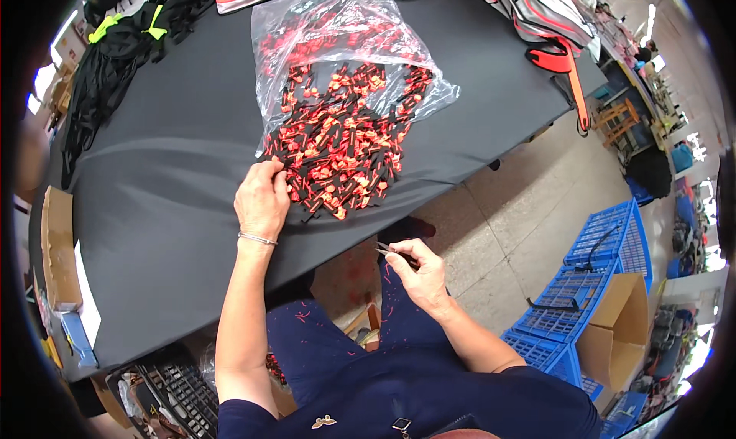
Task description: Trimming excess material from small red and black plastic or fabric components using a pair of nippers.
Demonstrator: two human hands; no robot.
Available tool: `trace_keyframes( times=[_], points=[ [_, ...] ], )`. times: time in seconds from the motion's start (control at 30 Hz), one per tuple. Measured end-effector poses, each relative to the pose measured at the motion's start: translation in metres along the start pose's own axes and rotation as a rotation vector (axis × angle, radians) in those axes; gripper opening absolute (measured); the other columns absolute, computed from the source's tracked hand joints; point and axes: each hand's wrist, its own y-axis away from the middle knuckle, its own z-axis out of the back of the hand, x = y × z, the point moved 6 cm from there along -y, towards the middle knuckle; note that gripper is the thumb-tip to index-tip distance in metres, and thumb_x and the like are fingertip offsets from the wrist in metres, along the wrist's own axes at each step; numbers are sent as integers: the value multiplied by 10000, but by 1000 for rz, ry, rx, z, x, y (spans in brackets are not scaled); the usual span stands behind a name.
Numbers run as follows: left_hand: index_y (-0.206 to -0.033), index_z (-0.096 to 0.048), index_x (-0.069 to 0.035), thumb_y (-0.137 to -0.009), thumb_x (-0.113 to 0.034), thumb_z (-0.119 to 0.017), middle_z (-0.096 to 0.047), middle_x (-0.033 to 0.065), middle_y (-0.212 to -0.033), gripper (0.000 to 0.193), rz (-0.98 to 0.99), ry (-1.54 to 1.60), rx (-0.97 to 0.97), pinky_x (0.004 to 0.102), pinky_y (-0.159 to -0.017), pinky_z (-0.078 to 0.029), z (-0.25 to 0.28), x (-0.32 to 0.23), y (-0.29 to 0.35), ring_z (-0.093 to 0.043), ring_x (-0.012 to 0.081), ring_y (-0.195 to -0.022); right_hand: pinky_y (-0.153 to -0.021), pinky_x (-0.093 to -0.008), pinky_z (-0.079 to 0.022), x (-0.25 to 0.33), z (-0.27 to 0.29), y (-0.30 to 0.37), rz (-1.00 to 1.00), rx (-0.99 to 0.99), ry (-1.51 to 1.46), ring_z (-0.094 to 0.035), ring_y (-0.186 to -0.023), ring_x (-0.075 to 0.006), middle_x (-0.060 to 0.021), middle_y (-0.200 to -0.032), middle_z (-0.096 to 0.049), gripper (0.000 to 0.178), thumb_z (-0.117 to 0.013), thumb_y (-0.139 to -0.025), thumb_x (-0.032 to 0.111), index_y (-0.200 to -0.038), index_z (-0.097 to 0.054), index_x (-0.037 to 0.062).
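Note:
A pile of small black and orange-red strap-like pieces (337,151) spills from a clear plastic bag (268,71) onto the black-covered table (169,224). At the pile's left edge is my left hand (262,197), its fingers curled in and touching the nearest pieces. Whatever those fingertips pinch is too small and covered to make out. My right hand (420,274) is closed around small dark thread snips (387,249), held over my lap off the table's near edge. The snips' pointed tips face left, toward the pile.
Black straps (107,94) lie heaped at the far left. Grey-and-red bags (537,13) line the far side, with an orange strap (576,90) hanging over the right edge. Blue plastic crates (567,286) and a cardboard box (613,332) stand at my right. A carton (60,247) sits left.

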Motion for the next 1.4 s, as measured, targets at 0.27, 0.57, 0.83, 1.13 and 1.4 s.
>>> trace_keyframes(
  times=[0.27, 0.57, 0.83, 1.13, 1.4],
  points=[
    [-977, -547, 12, -896, -52, -521, -607, 45, -859, 106, 191, 820, -359, 244, -748, -471, 21, 2, -2, -580, 114, -802, -667, -223, -465, 14, 4, -22, 119, -127, -93, -533, -725, -63, -21, -833, -592, 303, -725, -765, 152, -986, -568, 16],
    [-1198, -440, -1, -872, -26, -539, -593, 35, -799, 341, 386, 1217, 385, 167, -524, -431, -14, -85, 91, -505, 38, -586, -626, -195, -456, 47, -38, -31, -60, 219, -382, -538, -691, -34, 4, -771, -589, 158, -663, -825, 129, -890, -567, 20],
    [-1007, -541, 22, -835, -38, -614, -631, 80, -781, 196, 645, 1303, 563, 212, -601, -506, -14, -70, 133, -588, 91, -640, -549, -191, -400, 41, -37, -18, -71, 269, -314, -465, -624, -12, 45, -672, -507, 158, -590, -870, 99, -755, -514, 24],
    [-918, -598, 26, -819, -92, -650, -647, 99, -767, 163, 821, 1308, 388, 214, -547, -493, 3, -55, 150, -579, 95, -582, -574, -187, -395, 44, -11, -31, 2, 25, -233, -441, -644, -15, 56, -698, -516, 135, -655, -817, 87, -881, -557, 20],
    [-983, -591, 32, -824, -67, -626, -649, 105, -797, 190, 823, 1372, 413, 202, -557, -471, -7, -72, 139, -573, 88, -604, -698, -228, -464, 39, -12, -35, 55, 0, -73, -546, -752, -78, -20, -862, -604, 291, -695, -774, 89, -1028, -572, 17]
  ],
)
